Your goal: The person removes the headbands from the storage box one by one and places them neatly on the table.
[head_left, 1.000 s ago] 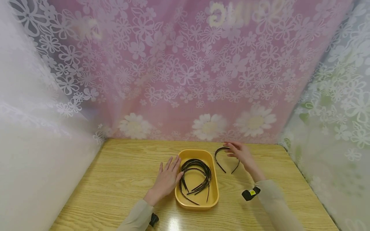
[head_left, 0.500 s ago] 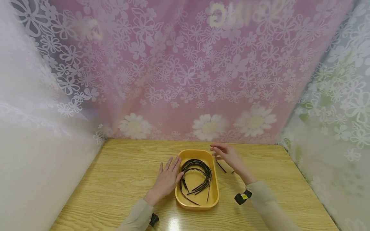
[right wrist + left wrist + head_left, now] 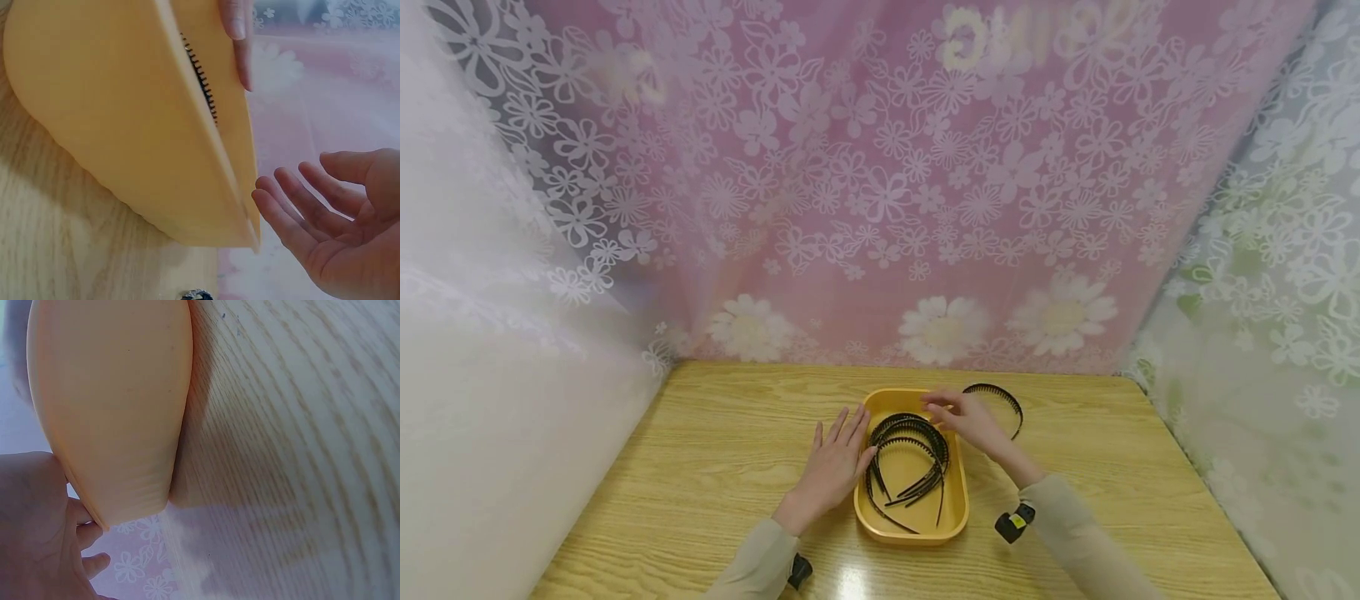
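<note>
A yellow plastic tray (image 3: 917, 537) holds several black toothed headbands (image 3: 942, 446), heaped toward its far end. My left hand (image 3: 833, 467) lies with straight fingers along the tray's left rim; the left wrist view shows its fingers (image 3: 90, 536) at the rim of the tray wall (image 3: 112, 412). Over the tray's far right corner hovers my right hand (image 3: 966, 417), loosely bent, and the right wrist view shows nothing in its palm (image 3: 350, 256). One more black headband (image 3: 1018, 410) lies on the table right of the tray, partly hidden behind the right hand.
The wood-grain table (image 3: 737, 442) ends at a pink flowered curtain (image 3: 850, 208) behind. A whitish sheet (image 3: 512, 375) hangs on the left and a flowered one (image 3: 1262, 375) on the right. A black wrist camera (image 3: 1015, 523) sits at the right cuff.
My right hand has moved left, from above the loose headband to over the tray's far right corner. The left hand, tray and headbands stay in place.
</note>
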Demonstrator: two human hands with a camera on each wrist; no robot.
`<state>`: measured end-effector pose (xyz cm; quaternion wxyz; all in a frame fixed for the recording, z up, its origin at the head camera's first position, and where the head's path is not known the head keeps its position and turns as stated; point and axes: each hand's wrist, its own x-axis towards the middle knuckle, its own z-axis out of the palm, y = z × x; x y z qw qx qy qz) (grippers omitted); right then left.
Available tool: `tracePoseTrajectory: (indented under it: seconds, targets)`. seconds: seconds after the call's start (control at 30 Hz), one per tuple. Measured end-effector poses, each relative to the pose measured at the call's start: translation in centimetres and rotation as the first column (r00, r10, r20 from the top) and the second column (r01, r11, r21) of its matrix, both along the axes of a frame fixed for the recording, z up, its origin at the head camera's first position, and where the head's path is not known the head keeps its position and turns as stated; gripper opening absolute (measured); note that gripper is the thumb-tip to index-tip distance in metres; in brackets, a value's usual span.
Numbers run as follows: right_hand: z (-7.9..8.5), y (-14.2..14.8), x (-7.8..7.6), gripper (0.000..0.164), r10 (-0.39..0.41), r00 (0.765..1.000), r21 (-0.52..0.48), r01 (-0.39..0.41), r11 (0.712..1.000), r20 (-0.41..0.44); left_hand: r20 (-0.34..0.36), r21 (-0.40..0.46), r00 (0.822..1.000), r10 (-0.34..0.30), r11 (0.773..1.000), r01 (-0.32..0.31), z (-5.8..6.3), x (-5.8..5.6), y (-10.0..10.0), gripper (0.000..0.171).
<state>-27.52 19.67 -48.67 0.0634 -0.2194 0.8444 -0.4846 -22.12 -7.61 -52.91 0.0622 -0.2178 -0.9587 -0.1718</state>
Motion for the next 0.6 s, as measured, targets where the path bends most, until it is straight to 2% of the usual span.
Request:
tracePoseTrajectory:
  seconds: [0.27,0.5,0.6]
  targets:
    - [-0.5,-1.4,0.5,0.036,0.012,1.0,0.12,-0.014,0.993,0.019,0.0,-0.008,1.0,-0.001,1.0,0.001,0.0,0.0,0.0,0.06]
    - [-0.9,-2.5,0.9,0.029,0.033,0.995,0.3,-0.002,0.954,-0.099,-0.001,-0.004,1.0,-0.004,1.0,0.004,0.0,0.0,0.0,0.06]
    - [-0.9,-2.9,1.2,0.028,0.042,0.993,0.342,-0.002,0.94,-0.11,0.001,-0.004,1.0,-0.003,1.0,0.003,0.1,0.1,-0.1,0.06]
